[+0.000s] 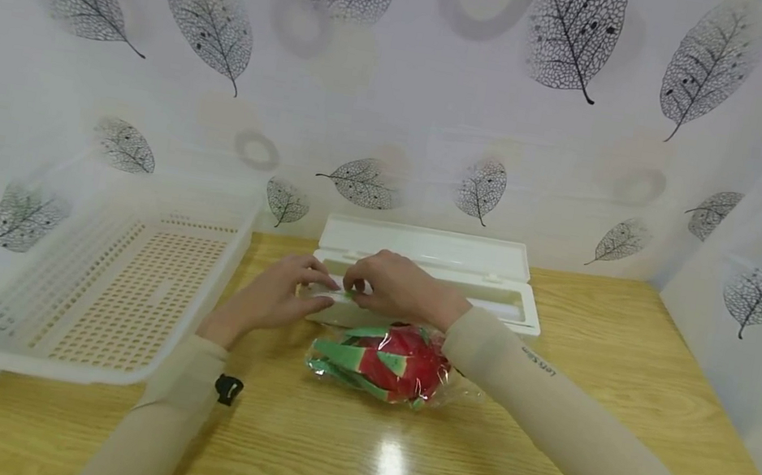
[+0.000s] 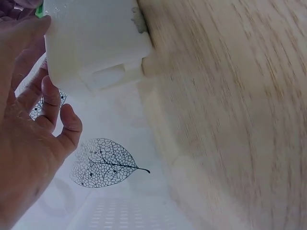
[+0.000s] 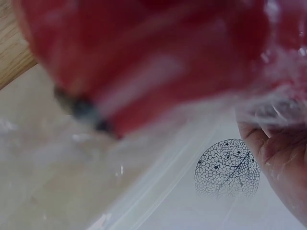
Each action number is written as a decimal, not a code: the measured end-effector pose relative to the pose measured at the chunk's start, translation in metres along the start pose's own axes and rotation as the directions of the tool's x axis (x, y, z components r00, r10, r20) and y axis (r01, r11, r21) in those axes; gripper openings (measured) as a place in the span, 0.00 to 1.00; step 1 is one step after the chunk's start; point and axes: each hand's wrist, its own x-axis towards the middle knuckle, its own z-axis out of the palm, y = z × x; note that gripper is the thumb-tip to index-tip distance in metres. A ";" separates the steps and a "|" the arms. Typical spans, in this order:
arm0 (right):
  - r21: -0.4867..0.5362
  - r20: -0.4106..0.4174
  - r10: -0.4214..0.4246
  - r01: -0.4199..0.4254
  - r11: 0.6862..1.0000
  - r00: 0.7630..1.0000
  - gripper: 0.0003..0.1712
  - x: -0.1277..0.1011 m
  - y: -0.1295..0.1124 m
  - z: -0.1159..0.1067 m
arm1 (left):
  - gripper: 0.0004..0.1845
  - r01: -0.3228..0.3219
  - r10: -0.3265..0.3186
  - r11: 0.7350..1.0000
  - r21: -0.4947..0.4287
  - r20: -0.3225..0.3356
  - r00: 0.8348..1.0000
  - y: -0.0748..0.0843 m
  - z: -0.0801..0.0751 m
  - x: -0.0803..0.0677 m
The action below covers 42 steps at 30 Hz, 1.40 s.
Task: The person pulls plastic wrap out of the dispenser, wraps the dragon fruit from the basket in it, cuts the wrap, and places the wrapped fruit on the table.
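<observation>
A long white cling film box (image 1: 369, 318) stands at the back of the table, its lid (image 1: 424, 246) raised. My left hand (image 1: 277, 292) holds its left end, thumb against the front corner and index finger at the top rim. In the left wrist view, the other fingers (image 2: 49, 98) bend loosely beside the box. My right hand (image 1: 399, 285) reaches over the front rim, its curled fingertips pinching a small green piece (image 1: 351, 294). Just before the box lies a red dragon fruit (image 1: 407, 360) with green scales, wrapped in clear film, under my right wrist.
A white perforated plastic basket (image 1: 186, 356) stands to the left of the box. The wood-grain table (image 1: 523, 472) ends at a leaf-printed sheet (image 1: 398, 125) behind and at both sides. A black clip (image 1: 228, 390) sits by my left sleeve.
</observation>
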 end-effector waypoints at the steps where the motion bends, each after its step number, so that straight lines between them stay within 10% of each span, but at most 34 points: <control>1: 0.001 0.002 0.002 -0.002 1.000 1.000 0.08 0.000 0.000 0.000 | 0.10 0.003 -0.003 1.000 0.000 0.004 1.000 0.000 0.000 0.000; 42: -0.014 0.011 -0.029 0.029 0.999 1.000 0.08 -0.004 -0.001 -0.002 | 0.12 -0.009 0.008 0.998 0.062 0.020 1.000 -0.001 -0.003 -0.001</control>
